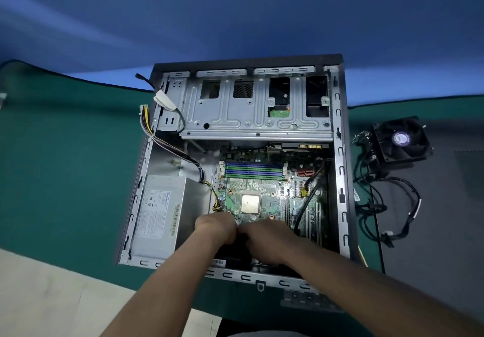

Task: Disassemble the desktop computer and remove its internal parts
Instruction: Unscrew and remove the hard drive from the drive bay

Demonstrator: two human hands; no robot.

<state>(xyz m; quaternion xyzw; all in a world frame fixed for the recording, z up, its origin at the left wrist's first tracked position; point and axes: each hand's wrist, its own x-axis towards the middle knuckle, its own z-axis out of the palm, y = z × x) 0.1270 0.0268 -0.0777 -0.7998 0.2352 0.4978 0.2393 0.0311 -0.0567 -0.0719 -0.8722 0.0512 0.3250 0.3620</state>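
1. A green mat [65, 166] covered the table, and the open computer case [343, 179] lay flat on it near the middle of the view, its side panel off.
2. Inside the case at the left sat the grey power supply [159, 216], with a bundle of coloured wires [167, 145] running from it along the case's left wall.
3. The left hand [216, 228] was curled low over the near edge of the motherboard [262, 187], just right of the power supply; its fingers were hidden, so whether it gripped anything could not be told.
4. The bare processor [250, 204] sat on the board just beyond both hands, with the memory slots [252, 170] farther back and the metal drive cage [258, 111] at the far end.
5. The right hand [264, 241] touched the left, knuckles up, possibly closed on a dark part beneath, though the view was too poor to be sure.
6. Outside the case at the right lay a black fan [402, 140] and loose black cables [379, 205], well apart from the hands.
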